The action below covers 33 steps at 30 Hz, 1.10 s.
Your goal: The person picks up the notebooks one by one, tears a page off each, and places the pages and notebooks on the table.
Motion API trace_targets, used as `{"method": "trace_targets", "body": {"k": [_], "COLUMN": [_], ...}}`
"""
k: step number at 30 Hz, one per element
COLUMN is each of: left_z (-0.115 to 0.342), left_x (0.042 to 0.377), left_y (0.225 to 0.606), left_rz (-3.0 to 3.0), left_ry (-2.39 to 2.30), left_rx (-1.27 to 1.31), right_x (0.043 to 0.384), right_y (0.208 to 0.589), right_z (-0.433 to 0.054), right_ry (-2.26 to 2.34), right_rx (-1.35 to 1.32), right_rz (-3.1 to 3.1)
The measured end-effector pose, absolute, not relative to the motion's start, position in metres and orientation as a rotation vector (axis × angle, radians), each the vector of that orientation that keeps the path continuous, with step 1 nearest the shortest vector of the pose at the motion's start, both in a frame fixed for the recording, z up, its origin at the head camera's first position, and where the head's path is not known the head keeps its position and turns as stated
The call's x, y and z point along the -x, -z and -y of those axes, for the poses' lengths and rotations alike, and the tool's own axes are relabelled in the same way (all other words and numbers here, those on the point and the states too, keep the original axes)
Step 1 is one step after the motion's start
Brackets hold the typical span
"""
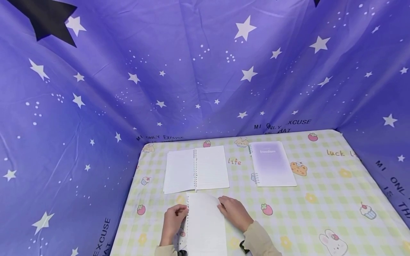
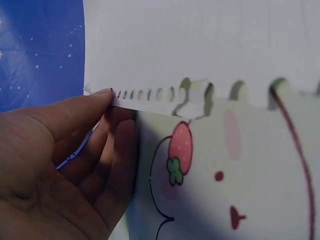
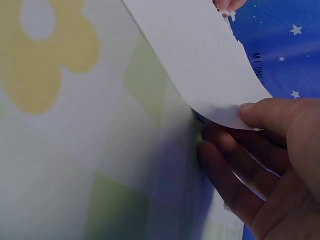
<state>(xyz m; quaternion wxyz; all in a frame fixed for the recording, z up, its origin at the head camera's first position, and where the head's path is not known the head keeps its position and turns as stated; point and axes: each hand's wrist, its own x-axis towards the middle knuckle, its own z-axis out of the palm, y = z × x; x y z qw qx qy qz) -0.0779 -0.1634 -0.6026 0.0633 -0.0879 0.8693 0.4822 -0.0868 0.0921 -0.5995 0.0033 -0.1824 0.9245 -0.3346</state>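
A loose white sheet of paper (image 1: 206, 225) with a row of holes along its left edge lies in front of the person. The left hand (image 1: 174, 220) pinches that holed edge near its upper end. In the left wrist view, the thumb and fingers grip the margin, and some of the holes (image 2: 239, 90) look torn open. The right hand (image 1: 235, 211) holds the sheet's upper right corner. Seen from the right wrist, its thumb (image 3: 265, 112) lies on top with fingers beneath, and the corner curves up off the tablecloth.
Just beyond the sheet, a spiral notebook (image 1: 211, 169) lies open at lined pages. A closed purple spiral notebook (image 1: 273, 167) marked "freedom" lies farther right. Both rest on a green checked tablecloth (image 1: 333, 202). A purple star-printed curtain (image 1: 205, 71) surrounds the table's back and sides.
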Motion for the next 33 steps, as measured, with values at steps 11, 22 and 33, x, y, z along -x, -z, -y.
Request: {"method": "trace_targets", "body": {"k": [11, 22, 33], "left_z": [0.16, 0.157, 0.165], "left_x": [0.08, 0.078, 0.084], "left_y": [0.607, 0.603, 0.596], "left_rz": [-2.702, -2.782, -2.825], "left_ry": [-1.397, -1.286, -1.233], "left_rx": [0.254, 0.279, 0.241], "right_x": [0.09, 0.088, 0.089], "right_y": [0.609, 0.61, 0.599], "right_z": [-0.092, -0.091, -0.092], "right_ry": [1.061, 1.039, 1.008], "right_rx": [0.597, 0.62, 0.287], "right_rz": [-2.88, -2.892, -3.055]}}
